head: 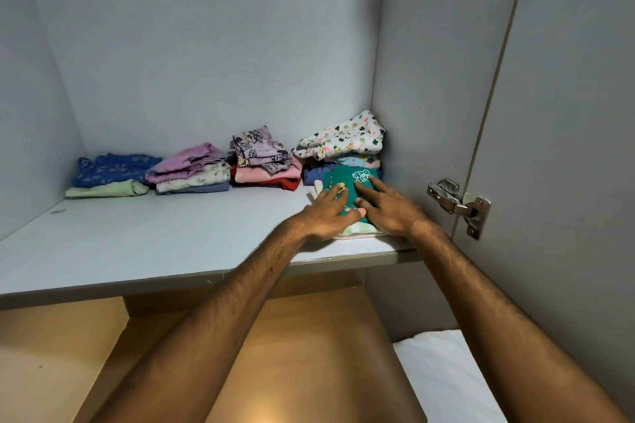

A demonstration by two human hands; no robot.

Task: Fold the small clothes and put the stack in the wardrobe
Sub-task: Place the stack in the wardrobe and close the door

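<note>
A small folded stack topped by a green garment with white print (347, 182) lies on the grey wardrobe shelf (154, 244), close to the right wall. A pale green and pink piece shows at its bottom edge. My left hand (326, 213) lies flat on the stack's left side, a ring on one finger. My right hand (388, 209) lies flat on its right side. Both hands have fingers spread and press on the stack rather than clasp it.
Several folded piles line the back of the shelf: blue and pale green (110, 175), lilac and floral (192, 172), purple print over pink and red (264, 161), white clover print (343, 141). A metal hinge (460, 206) holds the open door at right. White bedding (443, 374) lies below.
</note>
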